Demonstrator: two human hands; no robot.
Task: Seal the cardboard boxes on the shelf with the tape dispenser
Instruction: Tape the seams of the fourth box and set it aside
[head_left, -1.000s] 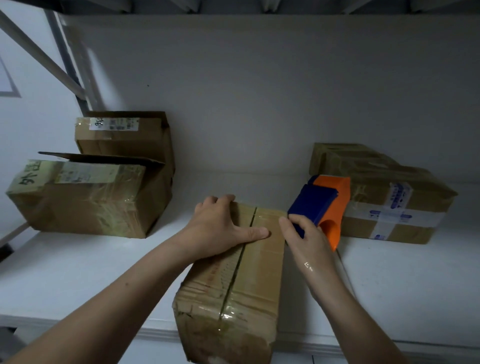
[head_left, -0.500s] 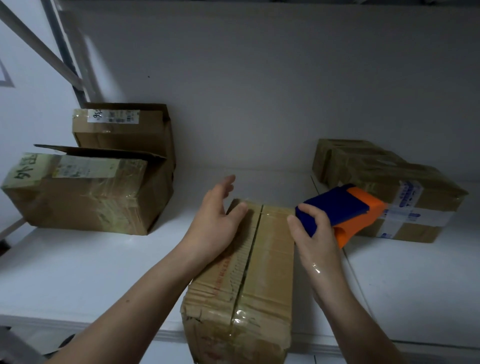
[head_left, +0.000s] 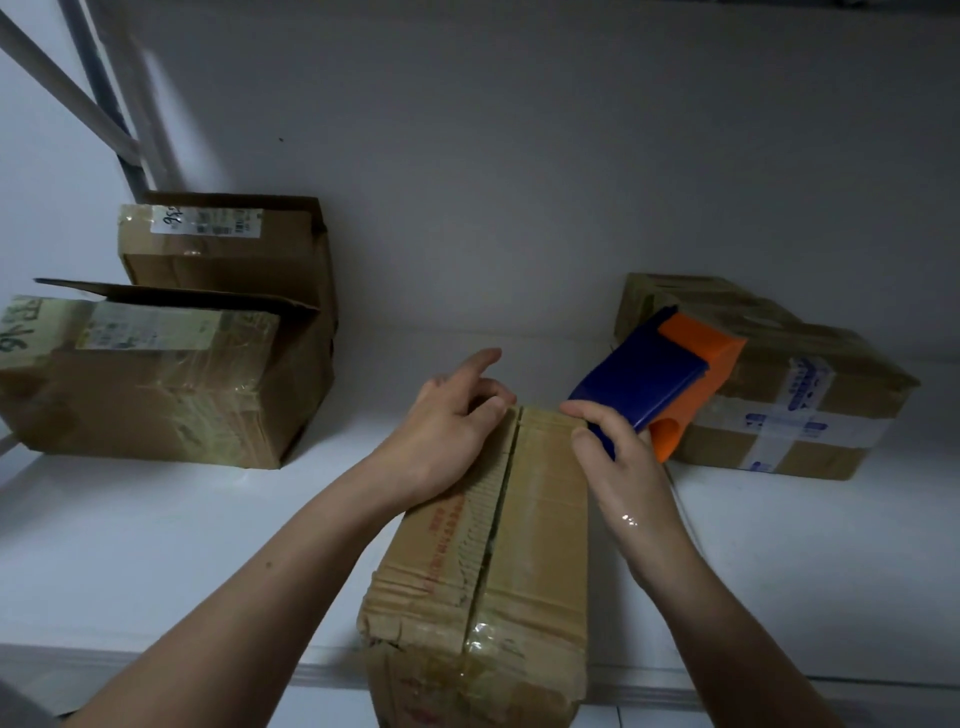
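A long cardboard box lies on the white shelf, its near end hanging over the front edge; a dark seam runs between its two top flaps. My left hand rests flat on the far end of the left flap, fingers loosely spread, index finger lifted. My right hand grips a blue and orange tape dispenser at the far right corner of the box, tilted up and to the right. Its underside is hidden.
Two brown boxes stand at the left, the front one with a raised flap, the other behind it against the wall. A taped box with printed tape lies at the right, behind the dispenser. A slanted metal brace crosses the top left corner.
My left hand has slid from gripping across the seam to the far end of the left flap. The dispenser tipped from upright to slanting up and to the right.
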